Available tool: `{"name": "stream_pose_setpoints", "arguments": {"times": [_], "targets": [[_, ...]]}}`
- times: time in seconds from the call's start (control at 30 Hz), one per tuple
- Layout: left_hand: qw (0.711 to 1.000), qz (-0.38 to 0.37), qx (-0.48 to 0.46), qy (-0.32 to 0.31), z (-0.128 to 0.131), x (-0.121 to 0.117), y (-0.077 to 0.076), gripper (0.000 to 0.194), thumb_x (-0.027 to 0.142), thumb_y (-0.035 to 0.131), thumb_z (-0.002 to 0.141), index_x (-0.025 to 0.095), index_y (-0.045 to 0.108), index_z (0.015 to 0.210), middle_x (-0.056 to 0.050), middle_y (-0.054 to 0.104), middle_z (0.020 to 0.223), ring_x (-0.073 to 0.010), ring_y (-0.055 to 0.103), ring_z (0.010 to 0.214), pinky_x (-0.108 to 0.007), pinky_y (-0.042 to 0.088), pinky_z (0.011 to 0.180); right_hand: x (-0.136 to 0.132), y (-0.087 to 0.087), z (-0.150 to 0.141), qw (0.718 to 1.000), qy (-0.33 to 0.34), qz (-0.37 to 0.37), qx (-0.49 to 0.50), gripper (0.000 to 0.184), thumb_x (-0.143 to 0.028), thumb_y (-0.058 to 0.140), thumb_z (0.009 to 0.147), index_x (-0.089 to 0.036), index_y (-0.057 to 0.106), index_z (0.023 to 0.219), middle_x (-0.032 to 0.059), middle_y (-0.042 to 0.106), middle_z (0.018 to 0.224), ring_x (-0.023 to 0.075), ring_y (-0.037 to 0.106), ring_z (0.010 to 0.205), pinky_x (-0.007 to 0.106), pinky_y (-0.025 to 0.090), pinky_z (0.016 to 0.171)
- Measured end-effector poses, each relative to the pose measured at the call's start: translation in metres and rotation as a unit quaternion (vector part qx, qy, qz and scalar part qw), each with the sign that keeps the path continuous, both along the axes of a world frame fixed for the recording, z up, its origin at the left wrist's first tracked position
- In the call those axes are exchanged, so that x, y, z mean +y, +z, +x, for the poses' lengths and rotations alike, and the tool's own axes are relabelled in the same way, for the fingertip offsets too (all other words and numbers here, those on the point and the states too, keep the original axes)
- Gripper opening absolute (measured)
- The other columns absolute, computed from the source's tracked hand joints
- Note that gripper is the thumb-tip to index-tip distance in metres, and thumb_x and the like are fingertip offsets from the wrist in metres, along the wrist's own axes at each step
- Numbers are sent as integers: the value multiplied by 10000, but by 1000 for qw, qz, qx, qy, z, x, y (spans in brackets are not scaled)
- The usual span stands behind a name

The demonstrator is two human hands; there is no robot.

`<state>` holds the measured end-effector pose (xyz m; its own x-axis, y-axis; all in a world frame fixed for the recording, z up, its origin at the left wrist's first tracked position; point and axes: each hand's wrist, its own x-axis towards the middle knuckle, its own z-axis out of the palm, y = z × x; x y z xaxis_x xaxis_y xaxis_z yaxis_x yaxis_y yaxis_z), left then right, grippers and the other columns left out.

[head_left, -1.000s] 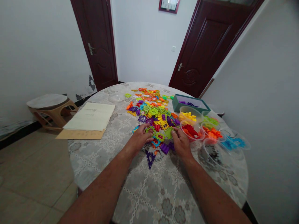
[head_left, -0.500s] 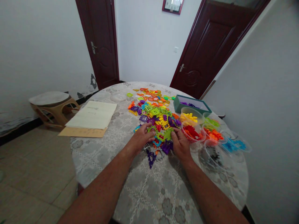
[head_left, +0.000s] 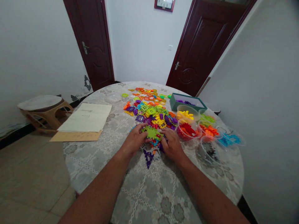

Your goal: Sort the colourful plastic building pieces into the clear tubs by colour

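Observation:
My left hand (head_left: 135, 140) is closed on light-green plastic building pieces (head_left: 152, 133), flat with notched edges; one looks solid, and its overlap with another is hard to make out. Close by on the right, my right hand (head_left: 172, 143) has its fingers curled in over the pile's near side. Whatever those fingertips touch is hidden. Around and under both hands spreads a heap of notched pieces (head_left: 150, 110) in green, yellow, purple, red and blue. A purple triangular piece (head_left: 149, 158) lies on the tablecloth just in front, beside a grey piece (head_left: 157, 155).
To the right stand clear tubs of sorted pieces: yellow (head_left: 185, 115), red (head_left: 188, 130), orange (head_left: 209, 131), blue (head_left: 230, 139) and grey (head_left: 209, 151). Behind them is a green box (head_left: 174, 104) with purple pieces. Papers (head_left: 85, 118) lie at the left edge, past which stands a stool (head_left: 44, 109).
The solid green piece has passed from my right hand leftward to my left hand. My right hand has shifted left, its fingers now curled nearer the pile. The whole view has turned slightly.

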<state>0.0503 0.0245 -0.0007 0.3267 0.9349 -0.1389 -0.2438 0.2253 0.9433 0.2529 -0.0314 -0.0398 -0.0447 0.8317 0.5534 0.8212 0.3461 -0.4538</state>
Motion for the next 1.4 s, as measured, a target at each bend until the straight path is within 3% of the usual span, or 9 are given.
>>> {"name": "stream_pose_setpoints", "arguments": {"times": [0.2, 0.5, 0.67, 0.97, 1.07, 1.23, 1.4], "targets": [[997, -47, -52, 22, -2, 4, 2, 526, 82, 633, 751, 186, 623, 1266, -85, 682, 1064, -181, 716, 890, -333, 678, 758, 0, -10, 18, 993, -7, -70, -91, 250, -245, 616, 972, -208, 752, 1178, 165, 618, 1423, 336, 532, 1358, 576, 393, 1167], [994, -78, -80, 9, -1, 1, 6, 523, 77, 657, 753, 175, 605, 1264, -81, 708, 1077, -176, 714, 930, -365, 672, 848, 0, -4, 10, 993, 13, -76, -92, 211, -300, 667, 987, -230, 714, 1180, 131, 658, 1361, 297, 575, 1288, 495, 402, 1126], [995, -70, -76, -2, -2, 1, 9, 538, 68, 688, 754, 168, 615, 1277, -97, 733, 1084, -207, 731, 988, -379, 667, 868, 1, -2, 3, 991, -10, -90, -99, 134, -249, 663, 962, -207, 678, 1088, 112, 709, 1191, 282, 619, 1167, 477, 409, 1073], [994, -75, -79, -10, -3, 1, 7, 532, 89, 688, 762, 166, 612, 1283, -102, 718, 1115, -208, 731, 989, -389, 661, 882, 0, 8, 2, 999, -17, 26, 32, 142, -207, 619, 941, -223, 649, 1079, 157, 644, 1319, 290, 584, 1285, 493, 446, 1137], [995, -68, -71, -34, -3, -2, 6, 551, 107, 691, 761, 171, 609, 1302, -117, 706, 1178, -221, 725, 1031, -386, 654, 885, -5, 15, -2, 998, 13, 41, 47, 188, -197, 616, 939, -237, 658, 1118, 162, 620, 1386, 301, 569, 1336, 518, 456, 1150], [994, -17, -27, -101, -3, -7, 6, 599, 179, 787, 760, 198, 634, 1339, -135, 703, 1270, -247, 700, 1130, -365, 616, 917, -12, 17, -16, 996, 85, 20, -6, 301, -198, 636, 928, -246, 679, 1223, 144, 604, 1470, 317, 541, 1387, 564, 423, 1184], [993, 40, 38, -103, -1, -9, 4, 584, 201, 805, 715, 214, 692, 1288, -124, 708, 1292, -277, 691, 1119, -362, 613, 853, -11, 15, -19, 992, 117, 14, 41, 483, -222, 636, 940, -277, 604, 1419, 118, 612, 1486, 291, 545, 1400, 538, 428, 1188]]}}
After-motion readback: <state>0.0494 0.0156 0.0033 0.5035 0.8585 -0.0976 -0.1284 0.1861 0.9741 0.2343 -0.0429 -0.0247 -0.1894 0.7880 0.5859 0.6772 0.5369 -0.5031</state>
